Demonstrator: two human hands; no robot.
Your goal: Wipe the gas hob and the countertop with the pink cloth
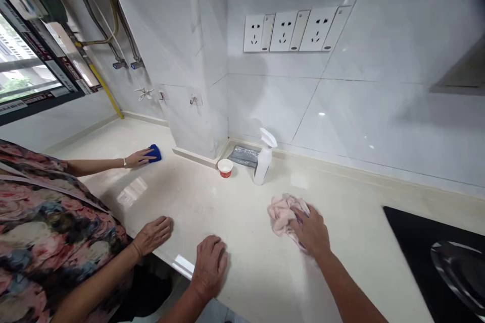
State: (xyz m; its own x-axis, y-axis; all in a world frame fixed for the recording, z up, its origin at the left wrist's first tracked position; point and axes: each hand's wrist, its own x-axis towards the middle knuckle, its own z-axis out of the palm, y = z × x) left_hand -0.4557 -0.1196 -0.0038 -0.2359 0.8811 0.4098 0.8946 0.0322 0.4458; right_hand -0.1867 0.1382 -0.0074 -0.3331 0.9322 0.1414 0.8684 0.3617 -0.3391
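Note:
A crumpled pale pink cloth [283, 214] is pressed to the cream countertop [242, 222] beneath my right hand [312, 229], whose fingers grip its right side. My left hand [210, 265] rests palm down near the counter's front edge, fingers loosely bent, holding nothing. Beyond my hands stand a white spray bottle [262, 164] and a small red-and-white cup [225, 168]. Behind them, a silvery folded sheet [244, 156] lies in the wall corner.
At my left, a person in a floral top [56, 232] presses a blue cloth [154, 153] on the counter with one hand; their other hand [155, 234] rests near the edge. A black cooktop [413, 247] sits at right. Wall sockets [284, 30] are above; a tiled column [189, 111] juts out.

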